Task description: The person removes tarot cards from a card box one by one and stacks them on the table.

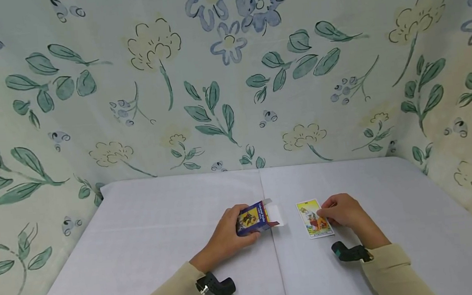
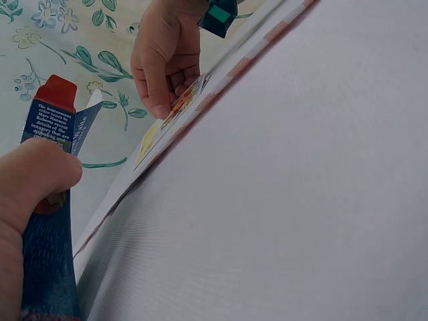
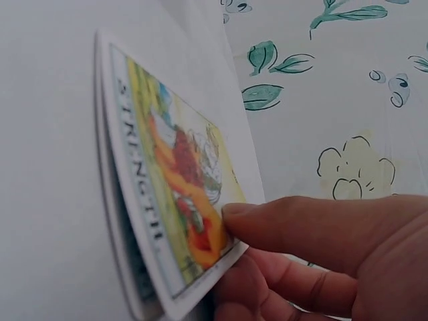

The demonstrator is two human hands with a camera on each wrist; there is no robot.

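My left hand (image 1: 227,235) grips a small blue tarot card box (image 1: 251,218), its fingers over the far side and thumb along the near side. The box's end flap (image 1: 273,213) stands open toward the right. To the right, my right hand (image 1: 344,213) pinches the edge of a tarot card (image 1: 315,219) between thumb and fingers. In the right wrist view the card (image 3: 180,174) reads "STRENGTH" and shows a figure with an orange lion. Another card edge (image 3: 110,180) shows just beneath it, slightly fanned apart along the near side. The lower fingers are partly hidden behind the cards.
A white cloth (image 1: 161,210) covers the table, with a crease running front to back near the middle. A floral curtain (image 1: 231,96) hangs behind and at both sides. Black wrist cameras (image 1: 216,285) are strapped on both wrists.
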